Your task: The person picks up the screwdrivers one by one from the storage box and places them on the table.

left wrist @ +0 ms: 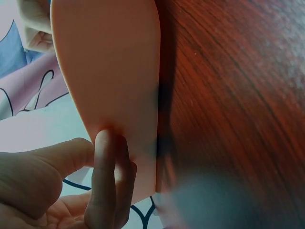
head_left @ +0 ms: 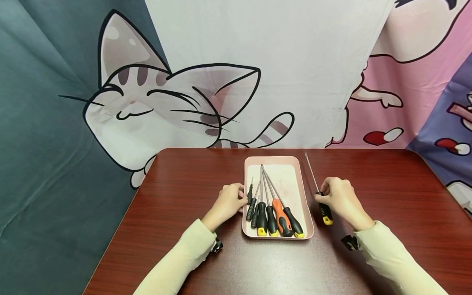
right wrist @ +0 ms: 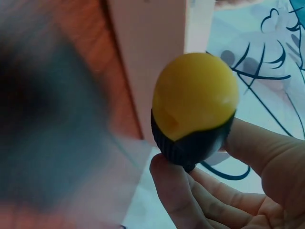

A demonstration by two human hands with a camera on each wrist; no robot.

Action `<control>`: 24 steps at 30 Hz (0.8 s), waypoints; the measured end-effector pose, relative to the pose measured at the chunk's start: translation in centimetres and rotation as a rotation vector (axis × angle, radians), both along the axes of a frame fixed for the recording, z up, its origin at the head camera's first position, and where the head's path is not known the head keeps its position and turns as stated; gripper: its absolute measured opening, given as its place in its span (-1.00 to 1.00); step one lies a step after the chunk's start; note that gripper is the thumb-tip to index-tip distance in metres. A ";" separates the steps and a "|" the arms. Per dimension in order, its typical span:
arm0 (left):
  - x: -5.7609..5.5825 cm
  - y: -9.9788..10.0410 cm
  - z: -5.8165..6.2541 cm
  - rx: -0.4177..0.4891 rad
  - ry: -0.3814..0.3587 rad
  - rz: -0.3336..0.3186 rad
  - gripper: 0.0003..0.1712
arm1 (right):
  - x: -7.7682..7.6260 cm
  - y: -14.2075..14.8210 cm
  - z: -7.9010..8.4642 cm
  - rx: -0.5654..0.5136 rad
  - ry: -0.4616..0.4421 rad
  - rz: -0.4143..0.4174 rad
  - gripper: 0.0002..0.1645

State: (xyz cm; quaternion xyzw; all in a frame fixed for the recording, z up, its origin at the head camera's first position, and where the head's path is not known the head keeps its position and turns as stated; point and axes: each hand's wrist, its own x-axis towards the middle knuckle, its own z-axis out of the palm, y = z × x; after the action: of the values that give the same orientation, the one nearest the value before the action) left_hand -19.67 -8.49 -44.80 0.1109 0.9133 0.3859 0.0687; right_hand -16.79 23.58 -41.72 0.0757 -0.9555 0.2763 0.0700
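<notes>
Right hand point(head_left: 341, 200) is pinching a black-and-yellow screwdriver point(head_left: 325, 211) by its handle, just right of a pink tray point(head_left: 273, 160), left hand point(head_left: 228, 201) is gripping the tray's left rim, more screwdrivers point(head_left: 282, 217) are lying inside

No word, brand or number can be read with certainty. Small pale marks point(head_left: 323, 210), possibly lettering, run along the black handle of the screwdriver point(head_left: 321, 201) in the right hand point(head_left: 341, 200), too tiny to make out. The dark wrist device point(head_left: 349, 242) beside that arm bears an illegible light patch.
</notes>
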 end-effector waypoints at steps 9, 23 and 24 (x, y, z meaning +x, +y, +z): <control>0.0 -0.1 -0.1 -0.016 0.016 -0.005 -0.63 | 0.2 0.5 -2.1 0.017 -0.038 -0.007 -0.70; 0.0 -0.1 0.0 -0.026 0.025 -0.008 -0.63 | 0.2 0.6 -3.6 0.034 -0.084 -0.018 -0.70; 0.0 -0.1 0.0 -0.029 0.028 -0.009 -0.63 | 0.2 0.5 -3.5 0.037 -0.088 -0.022 -0.70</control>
State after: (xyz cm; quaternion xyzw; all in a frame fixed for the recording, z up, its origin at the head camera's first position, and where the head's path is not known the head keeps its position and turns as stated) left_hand -19.67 -8.55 -44.78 0.1193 0.9192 0.3707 0.0591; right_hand -16.62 24.10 -45.25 0.0544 -0.9634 0.2609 0.0295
